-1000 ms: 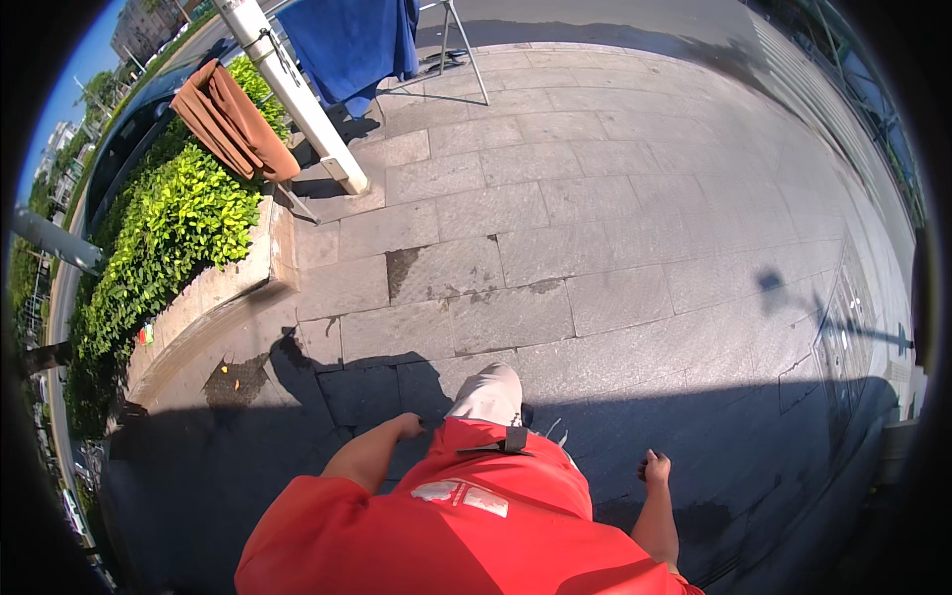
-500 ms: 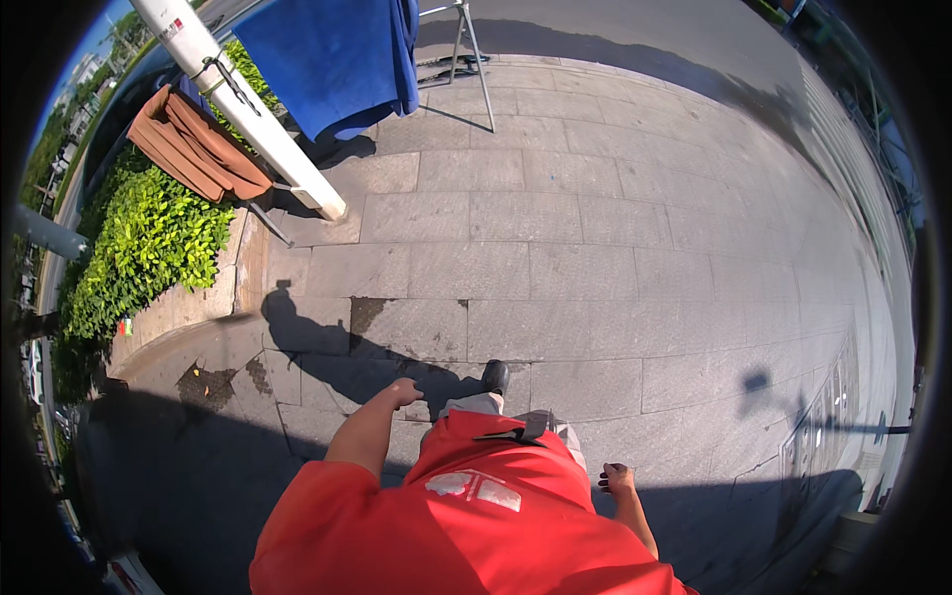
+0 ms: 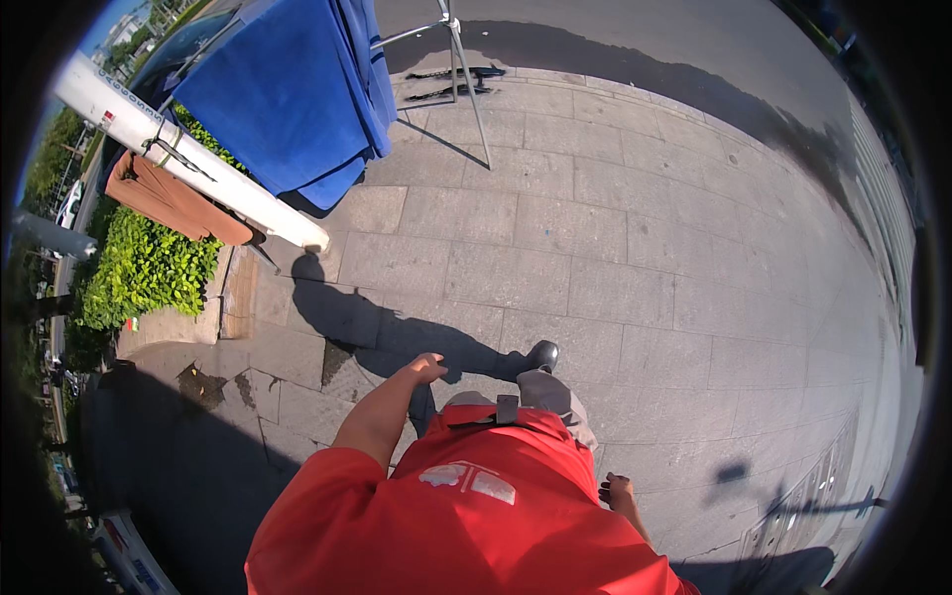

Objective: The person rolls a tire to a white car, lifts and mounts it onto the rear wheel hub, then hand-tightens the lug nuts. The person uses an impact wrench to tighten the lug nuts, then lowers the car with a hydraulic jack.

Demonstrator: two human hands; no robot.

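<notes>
- A red shirt [image 3: 446,526] fills the bottom middle, with grey trousers [image 3: 555,395] just above it.
- The right hand [image 3: 617,489] is low, right of the middle, beside the shirt. Its fingers are bent. The nearest thing behind it is the stone ground [image 3: 625,288].
- The left hand [image 3: 427,368] is near the middle, a bit higher, with its fingers loosely bent over the ground.
- I see nothing in either hand, but the palms are hidden, so I cannot tell how wide each grip is or if something small is inside.
- A dark shoe [image 3: 542,355] pokes out near the middle.
- At the left there is a leafy green bush [image 3: 159,278] behind a low wall.
- A white pole [image 3: 228,185] slants across the upper left.
- A brown cloth [image 3: 174,203] hangs folded beside the pole, over the bush.
- A big blue cloth [image 3: 288,89] hangs at the upper left, next to a thin metal stand [image 3: 471,94].
- Both cloths are already up and hanging, well apart from the hands. No hand is on either one.
- The grey road [image 3: 694,30] is at the top.
</notes>
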